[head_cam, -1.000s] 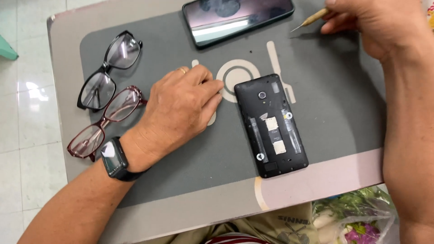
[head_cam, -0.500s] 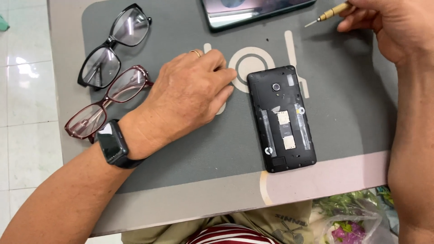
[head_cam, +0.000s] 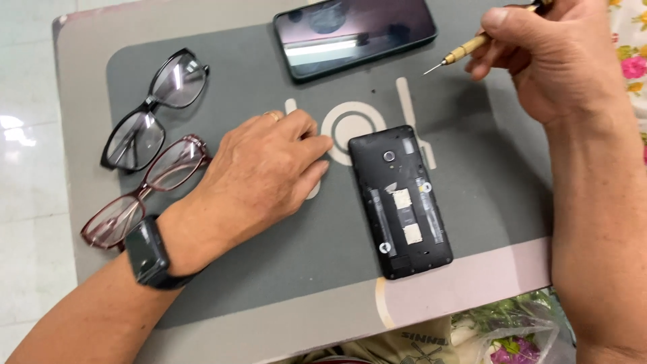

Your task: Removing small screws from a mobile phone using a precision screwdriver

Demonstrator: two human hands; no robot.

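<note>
A black phone [head_cam: 401, 200] with its back cover off lies face down on the grey mat [head_cam: 472, 175], inner parts showing. My left hand [head_cam: 266, 172] rests flat on the mat just left of the phone, fingers loosely curled, a ring on one finger and a dark watch [head_cam: 147, 253] on the wrist. At the upper right, my right hand [head_cam: 549, 57] grips a small brass-handled screwdriver [head_cam: 461, 52] with its tip raised above the mat, away from the phone.
A second phone [head_cam: 355, 35] lies screen up at the far edge. Black-framed glasses [head_cam: 153, 108] and red-framed glasses [head_cam: 145, 192] lie at the left. The small table [head_cam: 87, 81] stands over a white tiled floor. A plastic bag with flowers [head_cam: 512, 334] sits below.
The view has shifted a little. My right hand with the screwdriver has come slightly down and left into view. My left hand and the open phone have stayed in place.
</note>
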